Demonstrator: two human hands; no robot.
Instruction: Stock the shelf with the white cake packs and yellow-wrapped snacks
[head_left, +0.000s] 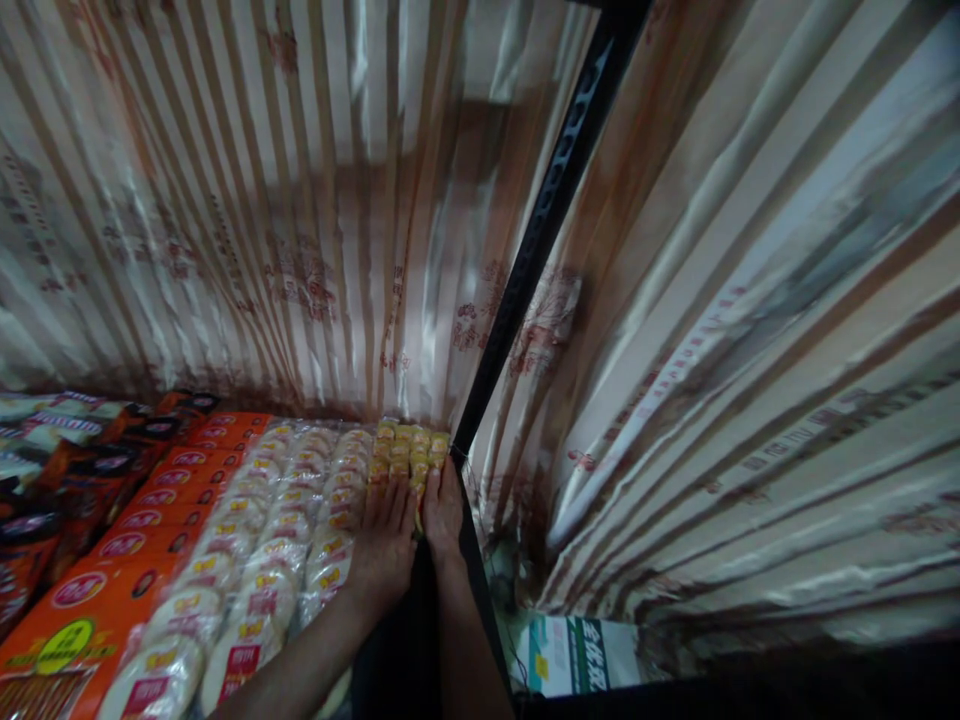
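Small yellow packets (401, 448) stand in short rows at the back right corner of a dark shelf (397, 650). My left hand (386, 545) lies over the front of these packets with its fingers stretched forward. Close to its right, my right hand (444, 510) rests along the packets' right side, fingers extended, near the shelf's edge. Part of the packets is hidden under both hands. Left of them run rows of round white crackers in clear wrappers (259, 600), partly covered by my left forearm.
Orange bags (97, 590) stand in a row left of the crackers, with dark and orange bags (90, 460) farther left. A black perforated post (536, 230) rises at the shelf corner. Pleated printed sheeting (315, 200) hangs behind. A white and green package (574, 655) lies low at right.
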